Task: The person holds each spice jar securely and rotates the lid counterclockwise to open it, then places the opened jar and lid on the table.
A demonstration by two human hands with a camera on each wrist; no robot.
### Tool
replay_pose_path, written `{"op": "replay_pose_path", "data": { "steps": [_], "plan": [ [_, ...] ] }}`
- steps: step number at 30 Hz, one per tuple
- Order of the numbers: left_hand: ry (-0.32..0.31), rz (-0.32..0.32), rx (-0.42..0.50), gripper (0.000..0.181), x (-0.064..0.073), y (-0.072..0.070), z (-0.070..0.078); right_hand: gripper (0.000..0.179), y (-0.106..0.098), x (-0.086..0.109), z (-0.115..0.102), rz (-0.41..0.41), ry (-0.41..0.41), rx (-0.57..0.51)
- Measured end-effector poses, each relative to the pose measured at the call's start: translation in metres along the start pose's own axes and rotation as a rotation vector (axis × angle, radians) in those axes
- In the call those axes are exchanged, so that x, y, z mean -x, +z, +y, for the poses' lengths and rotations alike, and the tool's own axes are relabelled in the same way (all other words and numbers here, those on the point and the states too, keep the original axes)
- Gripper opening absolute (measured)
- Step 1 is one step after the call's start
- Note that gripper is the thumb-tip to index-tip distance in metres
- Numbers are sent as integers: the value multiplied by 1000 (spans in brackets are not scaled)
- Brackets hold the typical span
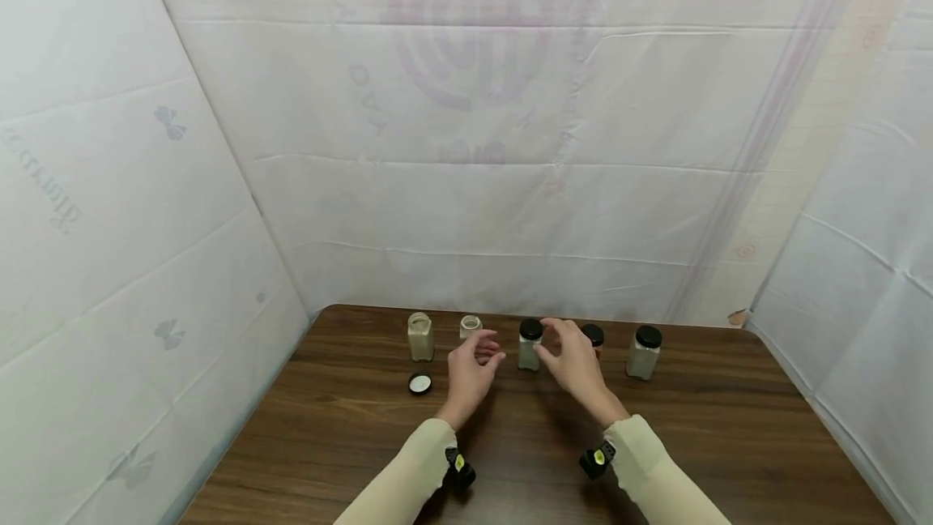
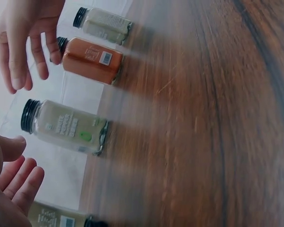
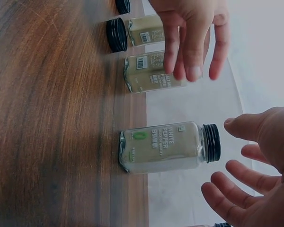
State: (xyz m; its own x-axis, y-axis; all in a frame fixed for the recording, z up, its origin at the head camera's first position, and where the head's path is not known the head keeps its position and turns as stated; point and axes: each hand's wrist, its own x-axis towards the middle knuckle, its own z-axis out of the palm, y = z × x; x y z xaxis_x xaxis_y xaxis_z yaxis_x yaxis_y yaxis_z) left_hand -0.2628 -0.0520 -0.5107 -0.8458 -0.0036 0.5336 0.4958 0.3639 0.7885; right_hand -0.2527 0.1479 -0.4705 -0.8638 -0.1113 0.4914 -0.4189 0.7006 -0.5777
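Observation:
A white pepper jar with a black screw lid stands upright between the hands. My right hand is just right of it, thumb and fingers spread around the lid's height, with a gap visible in the right wrist view. My left hand hovers to the left, fingers loosely bent and holding nothing. Behind it, partly hidden, is an uncapped jar of pale powder. Farther left stands another uncapped jar. A black lid lies with its white inside up in front of that jar.
Beyond my right hand are a capped jar of orange-red powder, partly covered in the head view, and a capped pale jar at far right. A second loose lid shows in the right wrist view. White sheeting rises behind the wooden table.

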Motion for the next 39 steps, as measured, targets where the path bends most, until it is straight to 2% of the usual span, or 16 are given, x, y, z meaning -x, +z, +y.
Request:
{"op": "replay_pose_path", "data": {
  "steps": [4,10,18,26,39],
  "plan": [
    [-12,-22,26,37,0,8,-2,47,0,-2,0,5,17,-1],
    [-69,-51,61,38,-1,16,-4,50,3,-4,1,-4,34,1],
    [-100,-84,46,44,-2,25,-5,52,5,-7,3,-8,46,-4],
    [-104,-96,21,46,-2,31,-9,54,7,-8,5,-23,69,-6],
    [-159,-139,16,52,-3,34,-10,59,11,-7,7,-25,74,0]
  ]
}}
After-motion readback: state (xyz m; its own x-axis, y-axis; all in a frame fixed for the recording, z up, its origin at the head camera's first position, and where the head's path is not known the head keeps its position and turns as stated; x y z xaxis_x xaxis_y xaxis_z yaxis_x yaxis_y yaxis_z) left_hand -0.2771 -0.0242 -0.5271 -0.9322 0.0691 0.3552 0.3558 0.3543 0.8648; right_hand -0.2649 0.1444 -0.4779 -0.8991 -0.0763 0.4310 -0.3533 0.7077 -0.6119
